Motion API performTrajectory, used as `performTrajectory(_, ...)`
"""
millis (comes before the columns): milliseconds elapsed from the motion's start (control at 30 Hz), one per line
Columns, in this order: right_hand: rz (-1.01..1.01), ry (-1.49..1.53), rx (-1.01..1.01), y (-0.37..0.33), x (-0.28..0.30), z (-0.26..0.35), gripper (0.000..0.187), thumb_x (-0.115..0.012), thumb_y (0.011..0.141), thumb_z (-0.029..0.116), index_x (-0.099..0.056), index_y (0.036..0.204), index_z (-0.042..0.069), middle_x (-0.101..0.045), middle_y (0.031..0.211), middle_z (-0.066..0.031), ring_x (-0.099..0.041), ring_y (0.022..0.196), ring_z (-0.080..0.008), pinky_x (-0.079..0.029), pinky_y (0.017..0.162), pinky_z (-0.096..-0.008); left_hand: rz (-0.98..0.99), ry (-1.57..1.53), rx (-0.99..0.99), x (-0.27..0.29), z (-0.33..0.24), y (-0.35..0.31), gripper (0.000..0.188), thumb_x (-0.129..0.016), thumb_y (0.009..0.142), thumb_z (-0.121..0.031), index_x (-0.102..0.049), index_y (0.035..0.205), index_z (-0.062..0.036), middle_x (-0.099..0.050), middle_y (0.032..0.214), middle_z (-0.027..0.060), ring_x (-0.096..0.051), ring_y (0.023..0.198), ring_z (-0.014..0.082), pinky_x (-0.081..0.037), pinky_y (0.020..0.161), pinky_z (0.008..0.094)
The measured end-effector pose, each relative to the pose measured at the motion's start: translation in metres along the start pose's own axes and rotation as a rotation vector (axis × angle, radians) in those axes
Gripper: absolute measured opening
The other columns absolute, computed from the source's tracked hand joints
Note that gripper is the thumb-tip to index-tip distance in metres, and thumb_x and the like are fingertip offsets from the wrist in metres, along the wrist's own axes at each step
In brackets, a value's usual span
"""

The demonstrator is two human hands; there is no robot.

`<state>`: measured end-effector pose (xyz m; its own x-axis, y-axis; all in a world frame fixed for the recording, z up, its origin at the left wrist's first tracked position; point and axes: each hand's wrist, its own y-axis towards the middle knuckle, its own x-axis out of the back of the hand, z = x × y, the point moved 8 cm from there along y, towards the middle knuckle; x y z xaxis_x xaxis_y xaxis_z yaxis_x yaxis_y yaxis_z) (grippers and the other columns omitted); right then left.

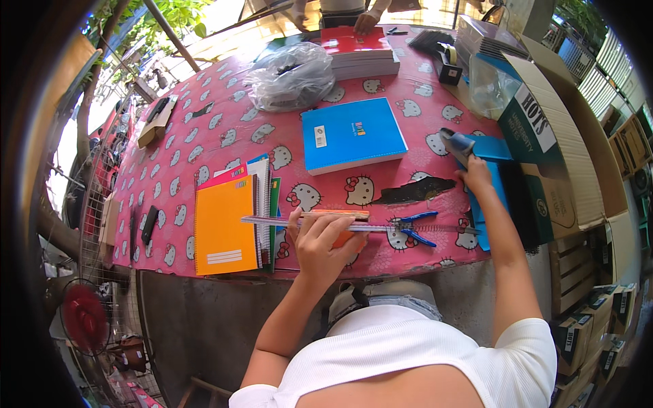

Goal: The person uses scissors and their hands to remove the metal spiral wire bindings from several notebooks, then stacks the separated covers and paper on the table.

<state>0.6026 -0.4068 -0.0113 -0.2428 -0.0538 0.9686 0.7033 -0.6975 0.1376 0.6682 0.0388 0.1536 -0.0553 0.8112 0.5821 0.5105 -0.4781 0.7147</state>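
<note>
My left hand [321,243] is closed around a thin notebook [275,221], seen almost edge-on above the table's near edge. A long spiral coil [442,229] sticks out from its right end. Blue-handled pliers [416,238] lie beside the coil. My right hand [476,174] is at the right, closed on a grey, rounded hand tool [457,144] whose exact kind I cannot make out. Blue sheets [490,147] lie under and beside that hand. Left of my left hand is a pile of spiral notebooks with an orange one [226,228] on top.
A blue-covered stack [354,136] sits mid-table. Behind it are a plastic bag [291,76] and a red-covered stack [357,51], touched by another person's hand [368,23]. An open cardboard box [554,149], a tape dispenser [449,66] and black coils [520,204] are at the right.
</note>
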Motion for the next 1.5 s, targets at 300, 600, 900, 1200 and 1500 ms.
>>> performTrajectory(300, 0.573, 1.909, 0.678, -0.077, 0.094, 0.181, 0.048, -0.072, 0.071, 0.011, -0.057, 0.115, -0.001, -0.064, 0.102, -0.0115, -0.063, 0.092, -0.0211, -0.052, 0.076, -0.0349, 0.01, -0.055, 0.051, -0.004, 0.011, 0.007, 0.025, -0.084, 0.059, -0.024, -0.07, 0.078, -0.0132, -0.067, 0.078, -0.0013, -0.06, 0.08, 0.0181, -0.032, 0.098, 0.0433)
performTrajectory(600, 0.25, 0.568, 1.01, -0.091, 0.083, 0.228, 0.044, -0.076, 0.068, 0.009, -0.063, 0.11, 0.003, -0.068, 0.102, -0.011, -0.066, 0.089, -0.0197, -0.052, 0.079, -0.0347, 0.049, -0.104, 0.095, -0.007, 0.01, 0.018, 0.029, -0.084, 0.06, -0.02, -0.07, 0.084, -0.0115, -0.067, 0.074, -0.0017, -0.06, 0.074, 0.0159, -0.034, 0.094, 0.0398)
performTrajectory(900, 0.604, 0.825, 0.673, -0.076, 0.071, 0.25, 0.044, -0.073, 0.059, -0.001, -0.066, 0.102, 0.001, -0.07, 0.09, -0.0082, -0.061, 0.077, -0.014, -0.051, 0.073, -0.0322, 0.168, 0.145, 0.185, 0.003, 0.031, 0.019, 0.04, -0.084, 0.062, -0.034, -0.069, 0.09, -0.011, -0.063, 0.112, 0.0047, -0.056, 0.106, 0.022, -0.015, 0.106, 0.0532)
performTrajectory(1200, 0.757, 1.075, 0.694, -0.099, 0.07, 0.291, 0.035, -0.068, 0.06, -0.004, -0.064, 0.094, -0.002, -0.065, 0.079, -0.0042, -0.058, 0.075, -0.0111, -0.05, 0.069, -0.0298, 0.103, 0.241, 0.379, 0.034, 0.071, 0.006, 0.04, -0.087, 0.054, -0.038, -0.071, 0.084, -0.0156, -0.052, 0.132, 0.0077, -0.042, 0.127, 0.0299, -0.008, 0.108, 0.0576)
performTrajectory(1500, 0.351, 0.318, 0.912, -0.08, 0.032, 0.339, 0.046, -0.07, 0.059, -0.004, -0.066, 0.104, 0.003, -0.069, 0.086, -0.0067, -0.064, 0.079, -0.0189, -0.052, 0.069, -0.0367, -0.033, 0.201, 0.283, 0.051, 0.078, 0.013, 0.046, -0.091, 0.05, -0.026, -0.069, 0.084, -0.006, -0.036, 0.143, 0.0205, -0.042, 0.124, 0.0394, -0.039, 0.099, 0.0487)
